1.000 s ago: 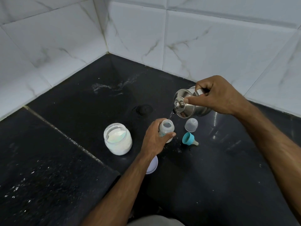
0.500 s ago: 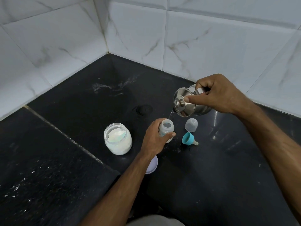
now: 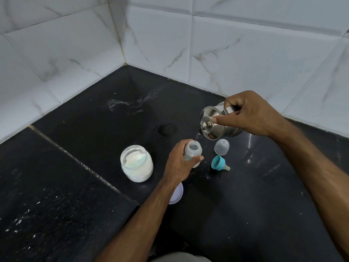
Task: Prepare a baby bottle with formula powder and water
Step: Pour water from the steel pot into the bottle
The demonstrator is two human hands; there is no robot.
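Note:
My left hand (image 3: pixel 178 163) grips a small translucent baby bottle (image 3: pixel 193 151) standing upright and uncapped on the black counter (image 3: pixel 245 214). My right hand (image 3: pixel 251 114) holds a tilted steel pot (image 3: pixel 217 125), its index finger pressing on the lid knob. A thin stream of water runs from the pot's rim into the bottle's mouth. An open glass jar of white formula powder (image 3: pixel 137 163) stands to the left of the bottle. The teal nipple ring (image 3: pixel 219 163) lies on its side to the right, with the clear bottle cap (image 3: pixel 221 147) behind it.
A pale lilac lid (image 3: pixel 177 193) lies under my left forearm. White marble-tiled walls (image 3: pixel 226 53) close the corner behind. White powder specks dot the counter at the lower left, and a seam runs diagonally across it.
The pot has tipped slightly more and water keeps running into the bottle. Both hands have stayed almost in place.

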